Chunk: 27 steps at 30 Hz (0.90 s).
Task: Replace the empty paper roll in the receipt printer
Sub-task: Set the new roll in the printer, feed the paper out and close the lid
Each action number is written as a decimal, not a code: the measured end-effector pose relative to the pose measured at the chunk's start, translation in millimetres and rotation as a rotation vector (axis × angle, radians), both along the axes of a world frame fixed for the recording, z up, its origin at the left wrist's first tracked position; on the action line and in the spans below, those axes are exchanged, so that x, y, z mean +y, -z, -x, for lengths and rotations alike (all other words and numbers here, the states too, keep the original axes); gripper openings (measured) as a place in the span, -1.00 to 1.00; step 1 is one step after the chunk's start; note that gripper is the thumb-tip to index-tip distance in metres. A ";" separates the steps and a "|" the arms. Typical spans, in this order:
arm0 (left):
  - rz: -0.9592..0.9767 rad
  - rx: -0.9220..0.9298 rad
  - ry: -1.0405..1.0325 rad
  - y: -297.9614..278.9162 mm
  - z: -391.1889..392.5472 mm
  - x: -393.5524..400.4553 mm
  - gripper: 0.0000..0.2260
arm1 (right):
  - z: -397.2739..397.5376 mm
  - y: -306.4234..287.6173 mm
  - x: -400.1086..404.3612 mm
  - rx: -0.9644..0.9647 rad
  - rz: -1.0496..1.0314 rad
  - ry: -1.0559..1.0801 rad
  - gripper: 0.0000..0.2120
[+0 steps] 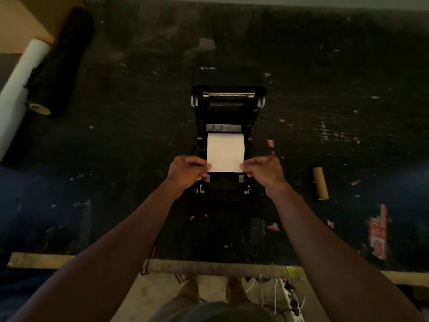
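Receipt printer (228, 108): black, sits at the middle of the dark, scuffed worktable (325, 77), its lid swung open toward the far side; the word "Xprinter" shows on the lid's far end.
Paper roll (225, 141): white, seated in the printer's open bay, between the side walls.
Paper strip (224, 158): drawn off the roll toward the near side, flat over the front of the bay; its near edge lies between the two hands.
Left hand (186, 169): at the strip's near left corner, fingers curled in and closed, thumb and fingertips pinching the paper's edge.
Right hand (264, 169): at the strip's near right corner, fingers likewise curled shut, pinching that edge; the little finger side rests over the printer's right rim.
Cardboard core (320, 183): bare brown tube lying on the table to the right of the printer, well apart from it and from the right hand.
Black film roll (62, 61): at the far left, lying aslant on a cardboard tube.
White roll (21, 89): long, just left of the black one, touching it along its side.
Table edge (209, 267): worn wooden lip along the near side; cables hang below it on the right.
Scraps: small red and white bits of paper scattered over the right part of the table.
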<state>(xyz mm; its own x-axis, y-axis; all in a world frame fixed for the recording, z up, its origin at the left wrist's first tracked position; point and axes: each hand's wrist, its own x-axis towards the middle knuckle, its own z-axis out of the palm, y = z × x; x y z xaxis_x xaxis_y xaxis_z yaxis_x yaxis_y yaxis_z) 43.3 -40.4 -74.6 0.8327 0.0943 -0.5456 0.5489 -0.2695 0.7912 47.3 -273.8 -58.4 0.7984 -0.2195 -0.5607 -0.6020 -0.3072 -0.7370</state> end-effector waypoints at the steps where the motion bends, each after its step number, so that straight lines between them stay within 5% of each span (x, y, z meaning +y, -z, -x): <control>1: -0.062 -0.021 0.028 2.7 -0.3 0.6 -0.91 | 0.8 2.4 -0.3 -0.014 0.030 -0.029 -0.87; 5: -0.258 -0.081 0.201 3.3 -5.6 3.3 -0.87 | 2.1 8.5 -1.9 -0.034 0.098 -0.104 -0.86; 15: -0.319 0.053 0.365 3.7 -23.0 6.6 -0.91 | -9.8 9.8 -4.3 0.064 0.179 -0.232 -0.91; 22: -0.404 0.015 0.359 3.6 -26.8 2.5 -0.81 | -16.7 3.9 -5.5 0.127 0.327 -0.372 -0.69; 24: -0.423 0.038 0.395 2.3 -28.9 0.7 -0.81 | -9.4 -1.9 -2.5 0.062 0.386 -0.372 -0.77; 27: -0.480 0.103 0.456 -2.0 -34.8 -3.7 -0.80 | 14.3 -7.5 4.5 -0.329 0.607 -0.470 -0.95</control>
